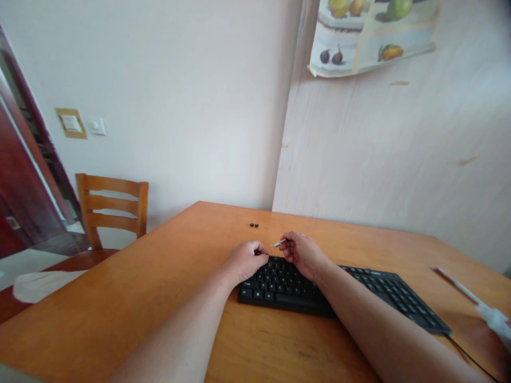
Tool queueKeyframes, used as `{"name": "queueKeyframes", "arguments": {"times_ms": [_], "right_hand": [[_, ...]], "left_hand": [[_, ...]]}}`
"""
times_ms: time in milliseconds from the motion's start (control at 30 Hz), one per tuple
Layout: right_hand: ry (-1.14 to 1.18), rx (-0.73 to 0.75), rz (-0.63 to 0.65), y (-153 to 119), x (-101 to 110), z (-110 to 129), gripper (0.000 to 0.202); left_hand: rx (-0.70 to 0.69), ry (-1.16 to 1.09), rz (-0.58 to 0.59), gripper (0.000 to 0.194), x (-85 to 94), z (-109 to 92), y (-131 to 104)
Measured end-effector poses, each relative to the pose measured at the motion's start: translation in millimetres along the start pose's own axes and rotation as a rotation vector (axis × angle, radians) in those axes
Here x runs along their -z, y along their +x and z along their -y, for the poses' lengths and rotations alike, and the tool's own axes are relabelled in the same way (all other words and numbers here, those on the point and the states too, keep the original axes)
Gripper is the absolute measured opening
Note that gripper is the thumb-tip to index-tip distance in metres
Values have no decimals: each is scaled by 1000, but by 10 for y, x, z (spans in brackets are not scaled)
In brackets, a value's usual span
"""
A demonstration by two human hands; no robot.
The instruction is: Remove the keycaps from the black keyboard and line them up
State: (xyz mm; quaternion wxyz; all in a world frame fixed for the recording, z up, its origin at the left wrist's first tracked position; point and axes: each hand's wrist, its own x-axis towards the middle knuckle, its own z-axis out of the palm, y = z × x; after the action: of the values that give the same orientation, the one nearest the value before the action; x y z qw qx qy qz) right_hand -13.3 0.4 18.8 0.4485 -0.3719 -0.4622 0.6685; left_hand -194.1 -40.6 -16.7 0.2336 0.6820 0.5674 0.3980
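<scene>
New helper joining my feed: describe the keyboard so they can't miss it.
On the wooden table, find the left hand and right hand. Beneath them lies the long black keyboard. The small pieces beyond it are black too, but only the keyboard has rows of keys and a cable.

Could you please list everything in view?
Wooden table: one, orange-brown, centre.
Plastic keyboard: one, black, on table.
Thin cord: one, black, keyboard's right.
Small pieces: two, black, beyond keyboard.
Slim tool: one, pale, right hand.
Long slender item: one, white, table's right.
Slatted wooden chair: one, brown, left.
Crumpled thin sheet: one, white, by chair.
Square wall plates: two, white, left.
Fruit-picture paper: one, multicoloured, upper right.
Door: one, dark red, far left.
Walls: two, pale, behind table.
Left hand: one, bare, keyboard's left.
Right hand: one, bare, over keyboard.
</scene>
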Motion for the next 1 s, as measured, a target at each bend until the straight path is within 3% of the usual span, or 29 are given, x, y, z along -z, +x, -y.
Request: {"name": "queueKeyframes", "arguments": {"times_ms": [367,500,700,1000], "right_hand": [[1,53,-41,18,1,-5,19],[-24,124,-91,-8,-18,7,18],[27,128,-62,-81,-100,47,11],[-384,370,53,-137,-170,7,25]], "left_hand": [[76,-355,-157,22,93,-189,-7],[101,-496,-169,24,134,-231,-16],[184,-657,-163,24,186,-326,-30],[154,-659,-100,24,232,-353,-48]]}}
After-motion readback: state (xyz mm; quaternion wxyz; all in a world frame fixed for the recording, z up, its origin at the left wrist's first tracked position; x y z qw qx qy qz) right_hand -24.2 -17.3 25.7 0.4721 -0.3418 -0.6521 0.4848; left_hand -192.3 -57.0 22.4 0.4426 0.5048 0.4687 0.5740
